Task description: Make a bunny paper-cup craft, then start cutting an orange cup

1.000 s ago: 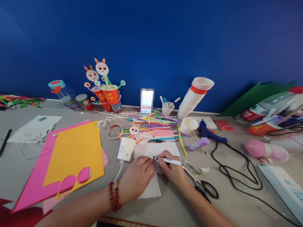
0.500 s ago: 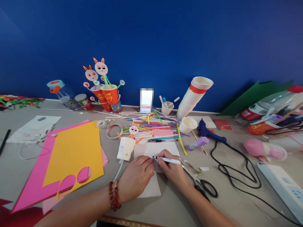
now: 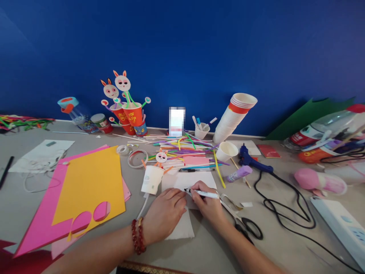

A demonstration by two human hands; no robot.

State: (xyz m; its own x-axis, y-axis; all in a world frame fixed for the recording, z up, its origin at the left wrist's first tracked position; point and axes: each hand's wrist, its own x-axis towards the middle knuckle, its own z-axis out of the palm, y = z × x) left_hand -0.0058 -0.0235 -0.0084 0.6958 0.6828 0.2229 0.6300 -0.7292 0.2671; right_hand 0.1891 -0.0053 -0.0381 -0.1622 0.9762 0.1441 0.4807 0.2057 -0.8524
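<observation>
My right hand (image 3: 207, 201) grips a white marker (image 3: 207, 194), its dark tip pointing left just above or on the white paper (image 3: 204, 178). My left hand (image 3: 167, 213) lies flat across the paper, fingers stretched out and pointing right. Close behind the left hand, a white paper cup (image 3: 152, 179) leans with a small rabbit head (image 3: 161, 156) and orange pipe-cleaner arms. Part of a pair of scissors (image 3: 248, 227) shows beside my right wrist; the forearm partly covers them. A black pen (image 3: 196, 170) rests at the paper's far edge.
Yellow card (image 3: 91, 179) with cut-out holes lies on pink card at left. Pipe cleaners (image 3: 182, 146) are heaped in the middle. A glue gun (image 3: 253, 161) with a black cable lies at right, near a leaning stack of paper cups (image 3: 232, 118) and a power strip (image 3: 339, 224).
Almost nothing differs. The marker has tilted very slightly, its rear end a little further right; my left hand stays in place on the paper.
</observation>
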